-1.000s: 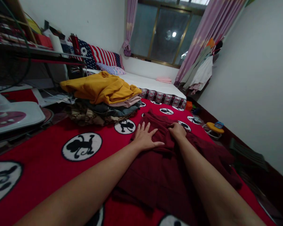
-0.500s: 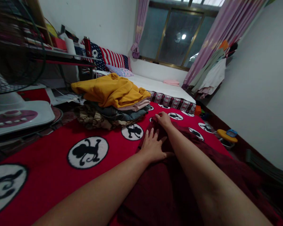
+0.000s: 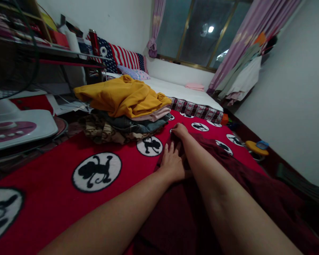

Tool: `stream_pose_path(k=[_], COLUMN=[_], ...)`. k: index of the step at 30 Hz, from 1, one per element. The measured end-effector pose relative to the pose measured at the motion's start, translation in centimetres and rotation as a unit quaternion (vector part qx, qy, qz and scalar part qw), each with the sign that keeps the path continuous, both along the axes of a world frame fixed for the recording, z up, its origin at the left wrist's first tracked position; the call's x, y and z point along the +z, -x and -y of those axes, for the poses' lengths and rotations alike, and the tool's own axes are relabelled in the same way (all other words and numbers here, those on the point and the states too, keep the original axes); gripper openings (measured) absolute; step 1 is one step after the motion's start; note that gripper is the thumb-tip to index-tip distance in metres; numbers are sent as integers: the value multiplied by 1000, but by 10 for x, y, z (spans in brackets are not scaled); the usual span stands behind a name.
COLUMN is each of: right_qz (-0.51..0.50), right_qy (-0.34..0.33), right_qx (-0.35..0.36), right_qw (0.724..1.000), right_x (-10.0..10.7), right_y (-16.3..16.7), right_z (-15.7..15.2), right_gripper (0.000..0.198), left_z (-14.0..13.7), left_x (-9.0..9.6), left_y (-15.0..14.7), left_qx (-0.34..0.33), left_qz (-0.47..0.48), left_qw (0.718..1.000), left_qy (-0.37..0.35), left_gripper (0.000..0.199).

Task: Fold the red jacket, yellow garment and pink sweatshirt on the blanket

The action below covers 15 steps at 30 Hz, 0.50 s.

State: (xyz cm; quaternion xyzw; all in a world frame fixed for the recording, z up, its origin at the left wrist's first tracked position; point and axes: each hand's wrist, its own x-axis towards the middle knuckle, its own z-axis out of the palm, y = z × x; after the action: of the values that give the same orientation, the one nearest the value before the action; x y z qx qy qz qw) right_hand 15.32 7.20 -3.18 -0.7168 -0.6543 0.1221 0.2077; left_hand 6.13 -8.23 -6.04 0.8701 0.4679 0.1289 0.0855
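Note:
A large maroon garment (image 3: 172, 212) is spread over the red blanket (image 3: 53, 209), which has round white patches with black monkey figures. My left hand (image 3: 173, 163) lies flat on this garment with its fingers apart, its thumb side partly behind my right forearm. Just beyond it, my right hand (image 3: 180, 131) has its fingers closed at the garment's far edge, seemingly pinching the cloth. What kind of garment it is I cannot tell. To the left of both hands sits a stack of folded clothes (image 3: 117, 124), topped by a yellow garment (image 3: 127, 97).
At the left a fan (image 3: 18, 124) stands beside a cluttered desk (image 3: 69, 60). Behind the stack is a bed with a white top (image 3: 170, 86). Clothes (image 3: 244, 81) hang by the right wall, and a small yellow stool (image 3: 255, 148) stands below on the floor.
The view has shifted slightly. My left hand's thumb is now more hidden behind the right forearm. My right hand stays at the garment's far edge, and the stack has not moved.

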Motion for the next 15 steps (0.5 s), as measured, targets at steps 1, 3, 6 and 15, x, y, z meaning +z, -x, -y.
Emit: stream_pose_path(k=[1,3,6,15], right_qz=[-12,-35,-128,-35], right_qy=[6,9,-13,-249], right_qx=[17,49,118,-86], right_qw=[1000,998,985,964], right_x=[1,3,1,29], right_y=[-1,-4,-19,-197], right_z=[6,26,71,243], right_gripper=[13,23,36,22], left_z=[0,0,0,-1], left_x=[0,-1,-3,-8], left_y=[0,0,-2,-3], left_qx=[1,6,10,23], left_qz=[6,20,21,5], left_qw=[1000,1000,1000,1000], left_qy=[-4,-12,-14,-13], left_gripper=[88,88,92,95])
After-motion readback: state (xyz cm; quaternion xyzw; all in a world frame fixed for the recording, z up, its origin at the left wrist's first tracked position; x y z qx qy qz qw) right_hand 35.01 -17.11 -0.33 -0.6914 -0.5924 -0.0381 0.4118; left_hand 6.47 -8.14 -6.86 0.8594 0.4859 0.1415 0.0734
